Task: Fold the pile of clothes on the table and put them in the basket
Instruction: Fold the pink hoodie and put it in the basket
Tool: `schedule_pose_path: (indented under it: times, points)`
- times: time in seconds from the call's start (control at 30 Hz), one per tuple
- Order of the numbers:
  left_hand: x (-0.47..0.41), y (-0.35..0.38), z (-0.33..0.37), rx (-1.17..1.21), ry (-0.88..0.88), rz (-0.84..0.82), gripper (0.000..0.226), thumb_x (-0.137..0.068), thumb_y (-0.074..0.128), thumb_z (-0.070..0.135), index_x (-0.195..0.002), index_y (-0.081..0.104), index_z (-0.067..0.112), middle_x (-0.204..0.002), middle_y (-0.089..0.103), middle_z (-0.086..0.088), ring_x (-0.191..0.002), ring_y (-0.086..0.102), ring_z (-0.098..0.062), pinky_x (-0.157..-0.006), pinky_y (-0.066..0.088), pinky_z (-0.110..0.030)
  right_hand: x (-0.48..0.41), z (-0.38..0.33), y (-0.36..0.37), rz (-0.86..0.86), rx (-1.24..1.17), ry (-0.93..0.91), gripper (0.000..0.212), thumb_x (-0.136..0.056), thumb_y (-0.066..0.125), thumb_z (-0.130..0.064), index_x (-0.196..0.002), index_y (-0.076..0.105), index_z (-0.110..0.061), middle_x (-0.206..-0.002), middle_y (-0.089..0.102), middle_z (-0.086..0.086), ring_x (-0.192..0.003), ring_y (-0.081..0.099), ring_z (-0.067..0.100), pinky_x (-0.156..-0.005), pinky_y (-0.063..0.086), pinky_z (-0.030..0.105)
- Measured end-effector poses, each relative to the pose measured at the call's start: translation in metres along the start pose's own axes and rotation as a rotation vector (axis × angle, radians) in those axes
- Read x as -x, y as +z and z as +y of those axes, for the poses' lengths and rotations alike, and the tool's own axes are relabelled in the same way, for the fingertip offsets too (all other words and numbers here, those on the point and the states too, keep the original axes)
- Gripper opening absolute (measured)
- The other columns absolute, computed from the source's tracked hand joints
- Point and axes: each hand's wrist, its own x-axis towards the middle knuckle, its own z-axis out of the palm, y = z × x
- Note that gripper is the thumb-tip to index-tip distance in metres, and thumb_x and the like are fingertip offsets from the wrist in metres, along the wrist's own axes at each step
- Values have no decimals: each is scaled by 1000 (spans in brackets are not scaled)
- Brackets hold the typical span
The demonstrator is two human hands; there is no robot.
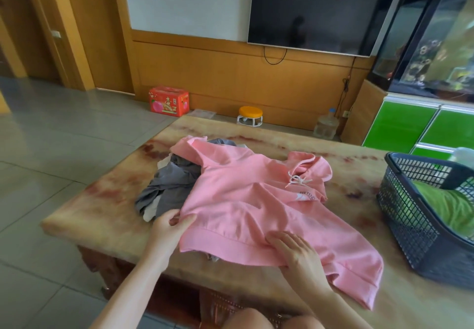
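A pink short-sleeved hoodie (246, 200) lies spread flat on the marble-patterned table (102, 200), hood toward the far right. My left hand (170, 226) pinches its lower left hem corner between thumb and fingers. My right hand (297, 254) rests on the hem further right, fingers laid over the cloth. A pile of grey and white clothes (166, 185) sits under and left of the hoodie. The dark mesh basket (410, 228) stands at the table's right edge with a green garment (448, 205) inside.
Beyond the table stand a red carton (168, 101), a small orange stool (250, 115) and a water jug (326, 124) on the tiled floor. A television hangs on the wall. An aquarium on a green cabinet (410, 123) is at the right.
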Motion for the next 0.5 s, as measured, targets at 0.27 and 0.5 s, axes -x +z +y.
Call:
schedule_pose_path:
  times: [0.27,0.5]
  points:
    - [10,-26,-12,-8,-147,1,24,-82,71,15,-101,59,8,-85,61,-8,-70,58,-19,-46,47,-20,10,-13,-31,-58,0,-106,65,-50,60,-14,-113,59,-33,-98,70,-21,-61,64,2,-45,42,15]
    - [11,-24,-45,-420,-71,23,35,-87,65,21,-118,54,10,-120,59,-8,-101,55,-21,-85,45,-37,16,-10,-16,-116,-46,-31,63,-49,77,-16,-110,68,-29,-111,69,-8,-91,69,14,-71,56,25]
